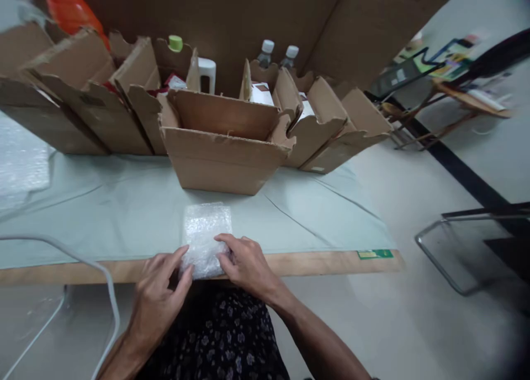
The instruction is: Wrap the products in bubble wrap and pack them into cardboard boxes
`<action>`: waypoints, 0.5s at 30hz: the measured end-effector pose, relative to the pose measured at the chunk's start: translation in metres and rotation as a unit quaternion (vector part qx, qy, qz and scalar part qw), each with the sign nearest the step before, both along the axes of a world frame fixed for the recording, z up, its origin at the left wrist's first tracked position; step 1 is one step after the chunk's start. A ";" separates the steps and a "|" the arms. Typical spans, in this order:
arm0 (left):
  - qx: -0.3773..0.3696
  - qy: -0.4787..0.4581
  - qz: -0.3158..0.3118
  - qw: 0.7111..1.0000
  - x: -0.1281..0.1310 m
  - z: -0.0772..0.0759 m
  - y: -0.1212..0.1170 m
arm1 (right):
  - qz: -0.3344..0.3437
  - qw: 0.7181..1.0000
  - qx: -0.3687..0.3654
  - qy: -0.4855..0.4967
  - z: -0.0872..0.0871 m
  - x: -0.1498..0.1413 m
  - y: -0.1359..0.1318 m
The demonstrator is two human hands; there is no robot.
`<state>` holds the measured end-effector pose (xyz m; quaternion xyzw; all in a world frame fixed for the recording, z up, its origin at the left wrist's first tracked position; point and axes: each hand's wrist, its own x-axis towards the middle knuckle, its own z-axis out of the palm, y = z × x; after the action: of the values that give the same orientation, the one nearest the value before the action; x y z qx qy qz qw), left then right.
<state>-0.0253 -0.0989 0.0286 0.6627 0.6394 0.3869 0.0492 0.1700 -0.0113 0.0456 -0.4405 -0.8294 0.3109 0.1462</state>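
Note:
A clear bubble wrap bag [206,231] lies flat near the front edge of the table, in front of a cardboard box. At its lower left edge, my left hand [159,286] grips it between thumb and fingers. My right hand [244,261] has its thumb and index finger on the bag's right side, holding it from above. The near end of the bag reaches the wooden table edge. Whether anything is inside the bag I cannot tell.
Just beyond the bag stands an open cardboard box [219,159], with several more boxes [318,120] behind it. A bubble wrap stack [22,159] sits at the left. A white cable [110,280] hangs over the front edge. Two white-capped bottles [267,51] stand at the back.

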 end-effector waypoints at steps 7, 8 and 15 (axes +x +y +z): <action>0.004 0.041 -0.009 0.999 0.001 -0.012 0.006 | 0.042 0.974 0.223 0.012 0.018 0.020 -0.017; -0.001 0.038 -0.005 0.999 0.000 -0.013 0.007 | 0.092 0.969 0.231 0.002 0.021 0.021 -0.019; 0.045 0.039 -0.077 0.995 -0.013 -0.006 -0.001 | 0.154 0.980 0.124 -0.004 0.010 0.009 -0.008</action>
<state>-0.0384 -0.0995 0.0229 0.7263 0.5696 0.3840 0.0243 0.1790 -0.0193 0.0558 -0.2869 -0.9202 0.2223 0.1464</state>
